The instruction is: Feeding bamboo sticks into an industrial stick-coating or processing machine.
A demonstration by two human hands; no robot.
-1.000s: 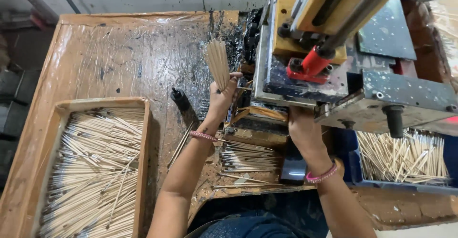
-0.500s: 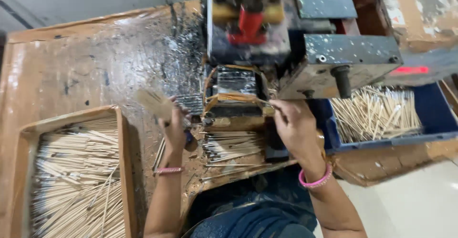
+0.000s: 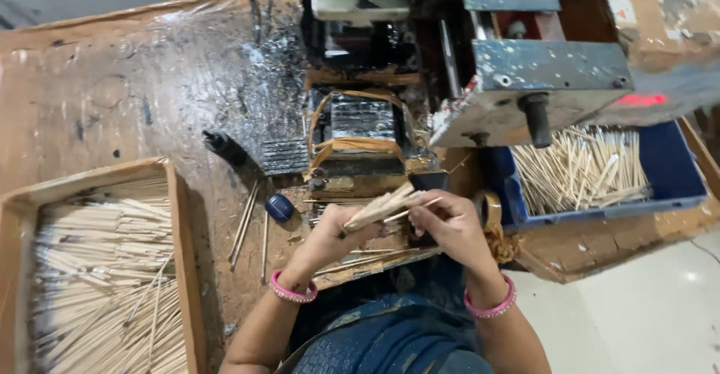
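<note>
My left hand (image 3: 330, 240) grips a small bundle of thin pale wooden sticks (image 3: 384, 205), which point up and to the right. My right hand (image 3: 450, 225) meets the bundle at its right end, with fingertips pinching a few of the sticks. Both hands hover over the near edge of the worn wooden bench (image 3: 127, 89), just in front of a dark, grimy machine (image 3: 360, 130). Each wrist wears a pink bangle.
A wooden tray (image 3: 180, 246) full of sticks sits at the left. A blue bin (image 3: 675, 172) of sticks stands at the right under a metal machine block (image 3: 540, 82). Loose sticks (image 3: 246, 222), a small dark blue knob (image 3: 279, 207) and a black piece (image 3: 223, 145) lie nearby.
My left hand brought the stick bundle down from the machine's left side toward the middle. My right hand came over to meet it. The view tilted downward.
</note>
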